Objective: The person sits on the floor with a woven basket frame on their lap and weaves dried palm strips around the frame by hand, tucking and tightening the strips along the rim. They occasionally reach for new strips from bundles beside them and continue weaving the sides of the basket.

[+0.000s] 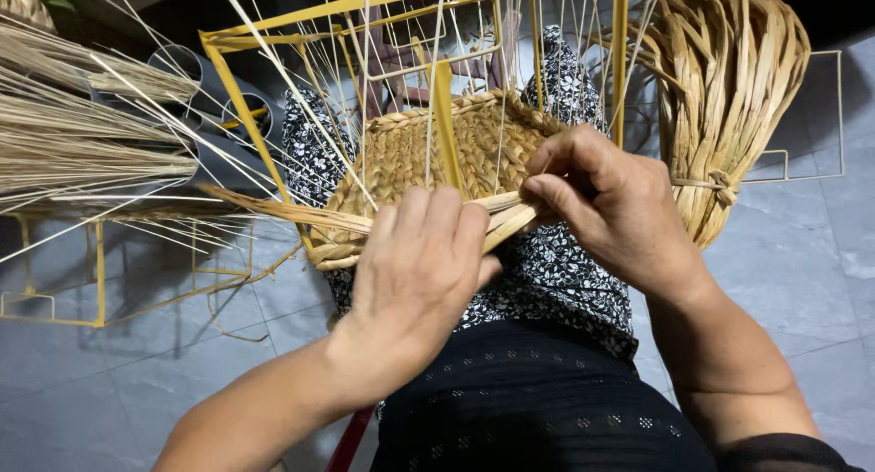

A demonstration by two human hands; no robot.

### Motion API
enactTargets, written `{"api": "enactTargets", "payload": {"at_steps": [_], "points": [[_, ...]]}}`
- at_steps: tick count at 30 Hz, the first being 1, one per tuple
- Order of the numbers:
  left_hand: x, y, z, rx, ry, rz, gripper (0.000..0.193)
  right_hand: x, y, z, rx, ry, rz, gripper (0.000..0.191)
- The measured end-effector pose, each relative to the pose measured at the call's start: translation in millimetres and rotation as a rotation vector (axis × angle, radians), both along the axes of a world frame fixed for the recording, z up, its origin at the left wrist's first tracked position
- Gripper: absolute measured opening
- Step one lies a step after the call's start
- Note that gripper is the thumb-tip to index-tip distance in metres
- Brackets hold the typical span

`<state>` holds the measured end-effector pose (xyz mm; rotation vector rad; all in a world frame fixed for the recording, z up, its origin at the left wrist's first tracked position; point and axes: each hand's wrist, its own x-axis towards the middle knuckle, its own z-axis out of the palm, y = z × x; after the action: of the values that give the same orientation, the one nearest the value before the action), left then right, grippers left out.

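The left hand (pixel 415 262) is gripping flat straw strands (pixel 319 219) against the woven panel (pixel 410 153), which is resting on the lap inside a yellow wire frame (pixel 239 98). The right hand (pixel 606 203) is pinching the strands' other end at the panel's edge. A tied straw bundle (pixel 729 98) is lying beside the right wrist.

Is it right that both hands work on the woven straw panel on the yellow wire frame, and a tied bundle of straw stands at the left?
Not quite. In the head view the tied bundle of straw stands at the right. Both hands, left hand and right hand, do work on the woven straw panel on the yellow wire frame.
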<state>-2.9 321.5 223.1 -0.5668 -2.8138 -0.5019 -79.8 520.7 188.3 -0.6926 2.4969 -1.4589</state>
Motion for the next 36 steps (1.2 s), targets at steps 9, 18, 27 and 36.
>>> {"api": "enactTargets", "payload": {"at_steps": [9,18,27,36], "points": [[2.5,-18.0,3.5,0.084,-0.166,-0.014,0.026,-4.3,12.3,17.5,-0.109,0.305,0.164,0.017],[-2.7,-52.7,57.1,-0.080,-0.069,-0.030,0.024,-4.6,-10.8,-0.1,0.062,0.385,0.268,0.021],[4.7,-31.4,73.1,0.220,0.148,-0.082,0.036,0.7,-8.1,-5.7,0.054,0.341,0.153,0.017],[-67.5,-15.0,8.8,0.277,-1.066,-0.005,0.020,5.6,-6.3,-5.9,-0.132,-0.005,0.162,0.015]]}}
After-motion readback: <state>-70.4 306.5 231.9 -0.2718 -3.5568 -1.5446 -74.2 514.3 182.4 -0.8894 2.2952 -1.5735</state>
